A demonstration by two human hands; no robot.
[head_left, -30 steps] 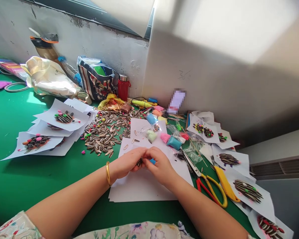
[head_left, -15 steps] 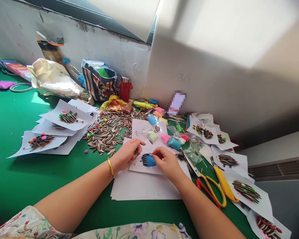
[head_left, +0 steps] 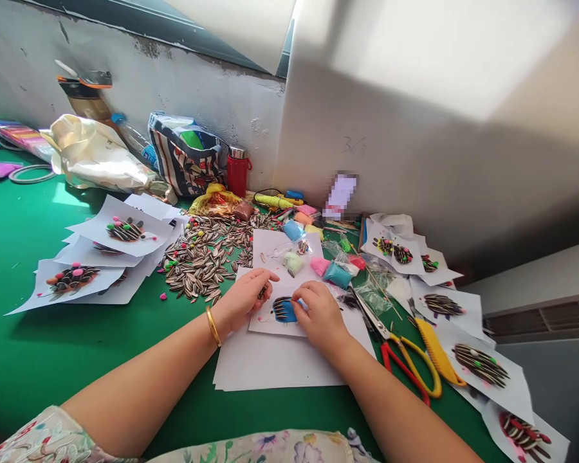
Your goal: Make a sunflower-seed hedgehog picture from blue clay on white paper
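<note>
A blue clay hedgehog shape (head_left: 284, 310) with striped sunflower seeds on its left part lies on a white sheet (head_left: 265, 325). My right hand (head_left: 318, 314) is over the shape's right edge, thumb and forefinger pinched together; what they hold is too small to make out. My left hand (head_left: 249, 294), with a gold bangle at the wrist, is curled around a few sunflower seeds just up and left of the shape. More white paper (head_left: 280, 366) lies underneath. Behind my left hand spreads a pile of loose sunflower seeds (head_left: 197, 263).
Finished seed hedgehogs on paper lie left (head_left: 130, 244) and right (head_left: 492, 379). Scissors (head_left: 405, 360) and a yellow comb-like tool (head_left: 434, 347) are right of my right hand. Clay packets (head_left: 338, 275), a red bottle (head_left: 238, 172) and a striped bag (head_left: 186, 157) stand or lie farther back.
The view has shifted slightly. My right hand's fingers have come down a little closer over the blue shape; my left hand stays curled around the seeds.
</note>
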